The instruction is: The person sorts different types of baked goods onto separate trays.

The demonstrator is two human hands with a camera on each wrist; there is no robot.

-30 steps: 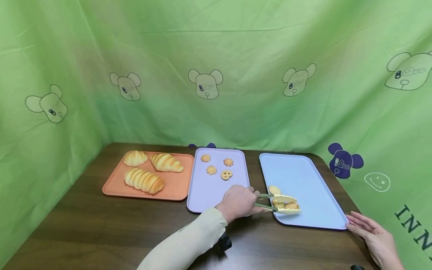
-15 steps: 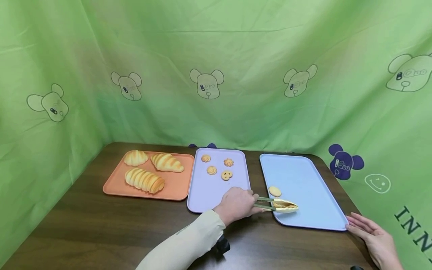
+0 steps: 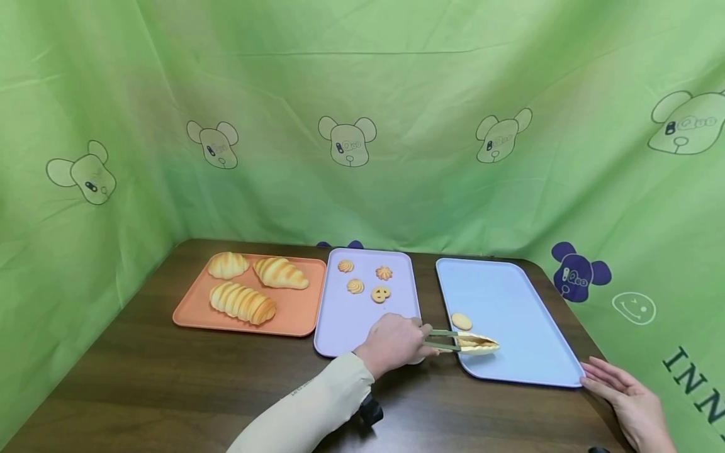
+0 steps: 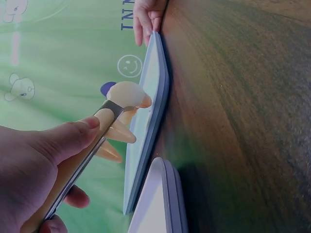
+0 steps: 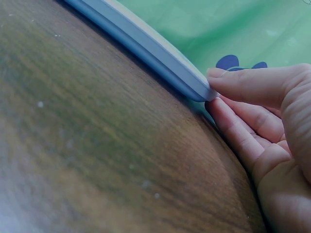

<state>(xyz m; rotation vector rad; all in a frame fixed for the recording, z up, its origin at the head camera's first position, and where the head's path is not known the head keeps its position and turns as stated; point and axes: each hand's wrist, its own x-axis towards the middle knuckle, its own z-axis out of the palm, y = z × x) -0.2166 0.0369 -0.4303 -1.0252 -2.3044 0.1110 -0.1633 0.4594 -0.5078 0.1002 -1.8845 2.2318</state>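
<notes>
My left hand (image 3: pixel 393 343) grips a pair of tongs (image 3: pixel 476 347) with green handles and cream scalloped tips. The tips are squeezed together over the near-left part of the blue tray (image 3: pixel 527 314), and something brownish shows between them, mostly hidden. Just behind the tips, a pale oval biscuit (image 3: pixel 461 321) lies by the tray's left rim. In the left wrist view, the thumb presses along one arm of the tongs (image 4: pixel 75 177). My right hand (image 3: pixel 629 397) holds the tray's near-right corner, with the thumb on top and fingers below in the right wrist view.
A lilac tray (image 3: pixel 345 327) with several small biscuits lies left of the blue one, partly under my left hand. Farther left, an orange tray (image 3: pixel 192 308) bears three bread pieces, one a ridged loaf (image 3: pixel 240 303). A green curtain (image 3: pixel 351 201) hangs behind the wooden table (image 3: pixel 170 384).
The tongs were spread around brownish pieces a second ago; their tips have since come together on them. My left hand has drawn back slightly left. The right hand stays at the corner.
</notes>
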